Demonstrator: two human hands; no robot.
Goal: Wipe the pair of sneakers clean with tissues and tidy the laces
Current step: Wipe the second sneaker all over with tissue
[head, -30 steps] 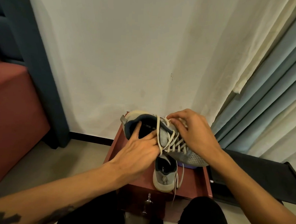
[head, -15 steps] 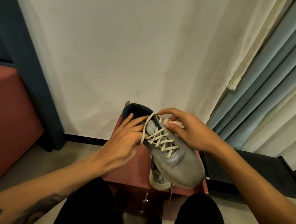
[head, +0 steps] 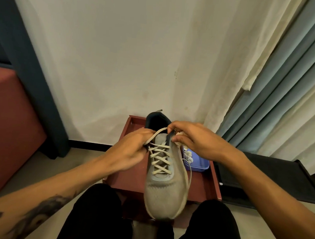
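While both hands are working at its laces, a grey sneaker point(head: 164, 190) is pointing its toe toward the person.

As the sneaker is sitting over the red-brown stand point(head: 127, 174), its toe is overhanging the front edge between the person's knees and its dark heel opening is facing the wall. The left hand point(head: 130, 151) is curling its fingers against the shoe's left side, pinching a strand of the cream laces point(head: 160, 156) near the top eyelets. The right hand point(head: 194, 140) is pinching the top of the tongue, where that strand is ending. One loose lace end is hanging in a loop down the shoe's right side. Just beside the shoe, a pale purple tray point(head: 200, 165) is holding crumpled tissue point(head: 187, 156).
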